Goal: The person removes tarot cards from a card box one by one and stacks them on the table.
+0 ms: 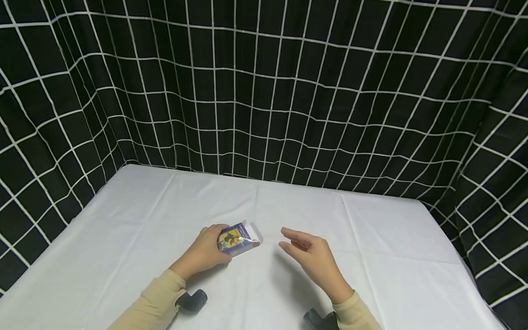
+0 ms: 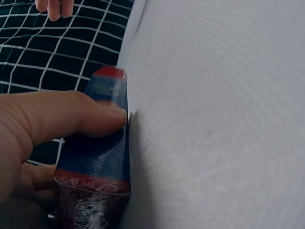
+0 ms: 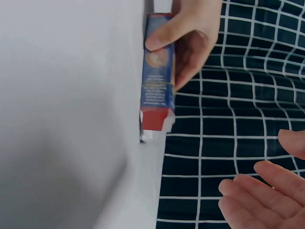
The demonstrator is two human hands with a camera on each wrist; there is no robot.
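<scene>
A black, white-gridded curtain (image 1: 268, 91) backs the white-covered tabletop (image 1: 396, 247). There, the left hand (image 1: 205, 250) grips a small blue box (image 1: 236, 239), thumb along its near side; the right hand (image 1: 312, 256), grip released, hovers apart, fingers extended.

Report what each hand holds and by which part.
Left hand: small blue box, thumb on a narrow side, toward the end away from the right hand. Right hand: nothing.

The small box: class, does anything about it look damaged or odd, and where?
Yes. On the box, held in the left hand, the end facing the right hand has clear wrap sticking out loosely and a ragged white edge, so it looks torn or opened.
</scene>
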